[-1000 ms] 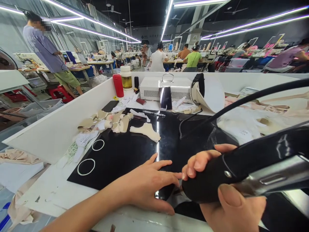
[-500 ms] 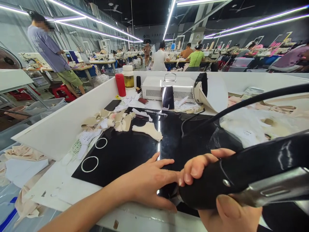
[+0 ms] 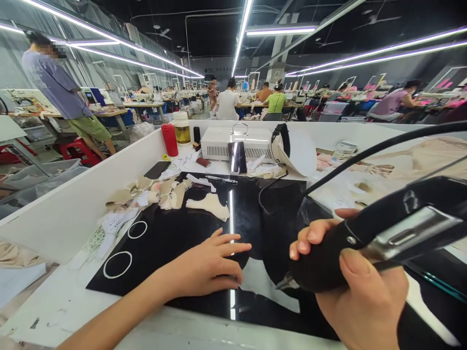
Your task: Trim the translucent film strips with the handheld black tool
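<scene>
My right hand (image 3: pixel 365 291) grips a black corded hand tool (image 3: pixel 328 257) with a silver lever along its side. Its small metal tip (image 3: pixel 288 283) points down at the right part of a pale, curved cut piece (image 3: pixel 268 284) on a glossy black board (image 3: pixel 175 272). Whether the tip touches the piece, I cannot tell. Palm down on the board lies my left hand (image 3: pixel 204 267), fingers spread and holding nothing. Its thumb side is at the left edge of the pale piece. A cream cut piece (image 3: pixel 209 206) rests farther back.
Beige shaped pieces (image 3: pixel 171 192) and two white rings (image 3: pixel 117 265) are at the left. Behind stand a white vented box (image 3: pixel 219 146), a phone (image 3: pixel 238 158), a red bottle (image 3: pixel 169 140) and a jar (image 3: pixel 181 129). A black cable (image 3: pixel 365 160) arches across the right. Co-workers sit beyond the low wall.
My right hand has lifted the tool away to the right, exposing the pale piece and the metal tip. My left hand has shifted slightly left in view. The camera view has turned right.
</scene>
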Available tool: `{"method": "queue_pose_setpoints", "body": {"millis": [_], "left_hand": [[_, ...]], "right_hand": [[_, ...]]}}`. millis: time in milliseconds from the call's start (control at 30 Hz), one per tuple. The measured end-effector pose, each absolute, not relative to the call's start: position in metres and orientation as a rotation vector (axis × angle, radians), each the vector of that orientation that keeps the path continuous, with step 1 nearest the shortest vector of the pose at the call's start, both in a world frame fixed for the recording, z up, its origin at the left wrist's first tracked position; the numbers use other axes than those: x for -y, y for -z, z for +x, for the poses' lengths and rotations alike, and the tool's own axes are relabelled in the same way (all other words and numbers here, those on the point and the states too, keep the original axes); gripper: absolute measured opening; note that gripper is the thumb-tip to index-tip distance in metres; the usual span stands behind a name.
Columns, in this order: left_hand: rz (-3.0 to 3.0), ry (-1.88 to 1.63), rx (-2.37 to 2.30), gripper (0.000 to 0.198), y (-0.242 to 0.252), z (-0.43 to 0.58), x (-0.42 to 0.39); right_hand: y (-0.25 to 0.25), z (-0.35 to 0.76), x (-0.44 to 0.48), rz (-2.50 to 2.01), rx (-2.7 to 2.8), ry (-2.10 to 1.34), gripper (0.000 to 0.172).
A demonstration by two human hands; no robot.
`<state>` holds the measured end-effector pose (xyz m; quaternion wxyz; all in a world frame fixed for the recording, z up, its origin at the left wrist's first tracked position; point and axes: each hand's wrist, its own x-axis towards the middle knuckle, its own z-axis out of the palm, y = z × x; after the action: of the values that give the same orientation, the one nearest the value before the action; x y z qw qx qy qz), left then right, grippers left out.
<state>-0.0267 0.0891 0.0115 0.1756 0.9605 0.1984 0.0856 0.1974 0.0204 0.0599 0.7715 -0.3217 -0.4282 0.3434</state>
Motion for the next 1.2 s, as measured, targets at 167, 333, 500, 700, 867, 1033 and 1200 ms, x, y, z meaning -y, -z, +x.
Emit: {"method": "queue_pose_setpoints", "body": {"millis": [167,333,500,700,867,1033,1200], "left_hand": [[2.983,-0.489,-0.78,0.029,-0.007,-0.029,-0.104],[2.706,-0.657,-0.946,0.019,-0.009,0.0,-0.079],[2.495,-0.461,-0.984,0.05,-0.012,0.031,-0.052],[2.41,-0.342,-1.016,0.073,-0.008,0.036,-0.046],[2.368,-0.296,-1.023,0.079,-0.012,0.036,-0.043],[2.347,-0.268,-1.04,0.078,-0.017,0.038,-0.044],[2.348,-0.279,-1.032,0.079,-0.016,0.036,-0.043]], "right_hand": [[-0.051,0.207,-0.018,-0.74,0.952,-0.692,0.035],[-0.047,0.205,-0.023,-0.733,0.955,-0.712,0.038],[-0.043,0.2,-0.032,-0.713,0.926,-0.751,0.036],[-0.036,0.197,-0.039,-0.719,0.946,-0.763,0.037],[-0.035,0.197,-0.037,-0.728,0.942,-0.759,0.037],[-0.036,0.197,-0.038,-0.759,0.957,-0.737,0.034],[-0.038,0.197,-0.036,-0.778,0.941,-0.763,0.036]]}}
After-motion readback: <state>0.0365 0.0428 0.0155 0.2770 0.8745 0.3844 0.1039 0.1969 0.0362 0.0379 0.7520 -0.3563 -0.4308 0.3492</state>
